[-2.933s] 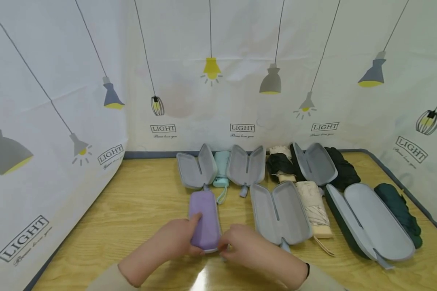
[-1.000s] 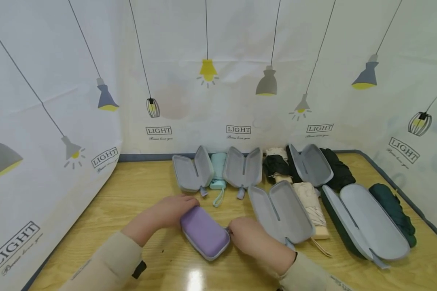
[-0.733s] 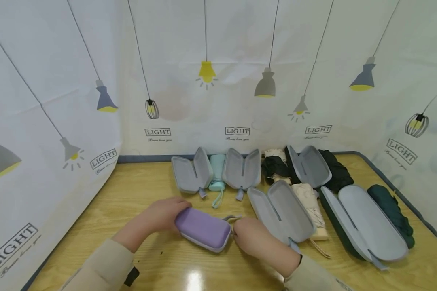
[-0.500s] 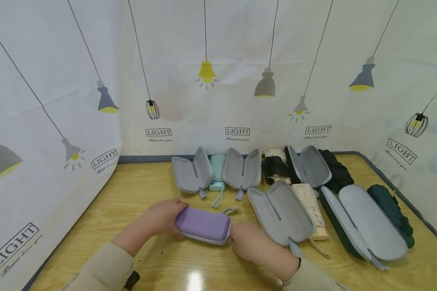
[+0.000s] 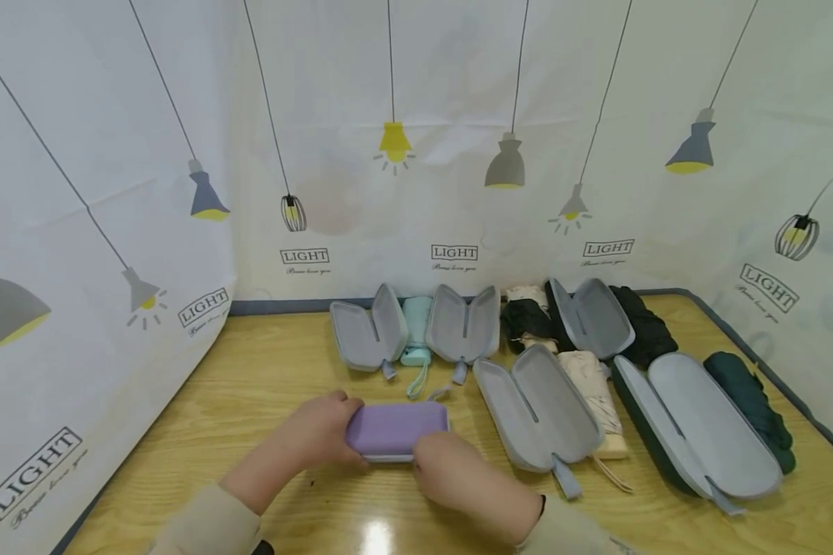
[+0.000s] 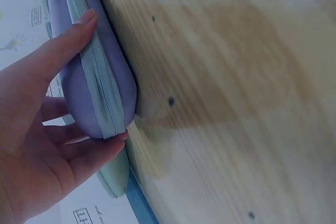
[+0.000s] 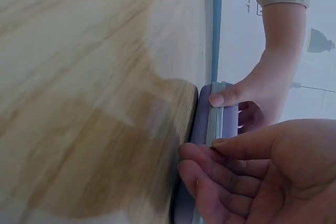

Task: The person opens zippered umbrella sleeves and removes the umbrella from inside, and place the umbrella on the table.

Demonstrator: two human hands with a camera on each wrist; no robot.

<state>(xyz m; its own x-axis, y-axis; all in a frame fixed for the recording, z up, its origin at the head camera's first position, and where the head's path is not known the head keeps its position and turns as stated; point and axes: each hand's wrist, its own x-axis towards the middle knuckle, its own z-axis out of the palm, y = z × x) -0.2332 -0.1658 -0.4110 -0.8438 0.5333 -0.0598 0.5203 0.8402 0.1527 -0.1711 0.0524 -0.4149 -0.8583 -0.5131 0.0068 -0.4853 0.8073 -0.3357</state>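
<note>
A purple hard-shell zip case (image 5: 396, 424) lies crosswise on the table with its lid down. My left hand (image 5: 326, 432) grips its left end. In the left wrist view the thumb presses the pale zip band (image 6: 97, 77) while the fingers wrap the rounded end of the case. At the front side near the right end, my right hand (image 5: 451, 470) pinches the zipper pull between thumb and index finger. The pull itself is mostly hidden by the fingertips (image 7: 223, 142), which sit right at the seam. A grey strap loop (image 5: 440, 393) sticks out behind the case.
Two small open grey-lined cases (image 5: 369, 331) stand at the back, a mint folded umbrella (image 5: 416, 327) between them. To the right lie more open cases (image 5: 541, 408), a cream folded umbrella (image 5: 593, 393), a black bundle (image 5: 642, 324) and a dark green one (image 5: 750, 408). A printed backdrop surrounds the table.
The purple case has turned from lengthwise to crosswise. My left hand has moved to its left end; my right hand has followed the zip round the right end to the front side.
</note>
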